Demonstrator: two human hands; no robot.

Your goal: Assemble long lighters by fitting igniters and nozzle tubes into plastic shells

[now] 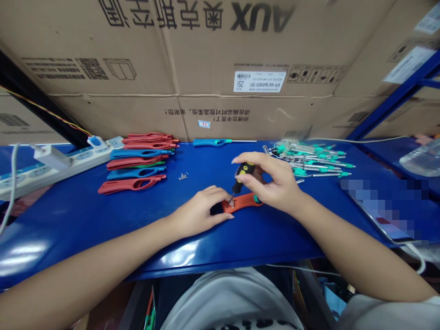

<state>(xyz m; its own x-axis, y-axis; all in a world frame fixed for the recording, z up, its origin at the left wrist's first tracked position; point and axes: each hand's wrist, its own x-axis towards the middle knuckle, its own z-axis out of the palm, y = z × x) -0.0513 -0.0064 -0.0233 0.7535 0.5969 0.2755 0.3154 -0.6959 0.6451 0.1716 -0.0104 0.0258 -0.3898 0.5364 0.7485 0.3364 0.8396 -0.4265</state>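
An orange-red lighter body (243, 201) lies on the blue table in front of me, a green piece showing near its right end. My left hand (206, 208) pinches its left end between thumb and fingers. In my right hand (275, 183) is a short black and yellow screwdriver (244, 172), held upright with a slight tilt. Its tip meets the left end of the body, beside my left fingertips. Whether a screw sits under the tip is too small to tell.
Red and blue lighter bodies (137, 161) are stacked at left, near small screws (183, 176) and a power strip (79, 158). A blue lighter (209, 142) lies at the back. Metal rods with green parts (319, 161) and a phone (381, 215) are at right. Cardboard (206, 59) stands behind.
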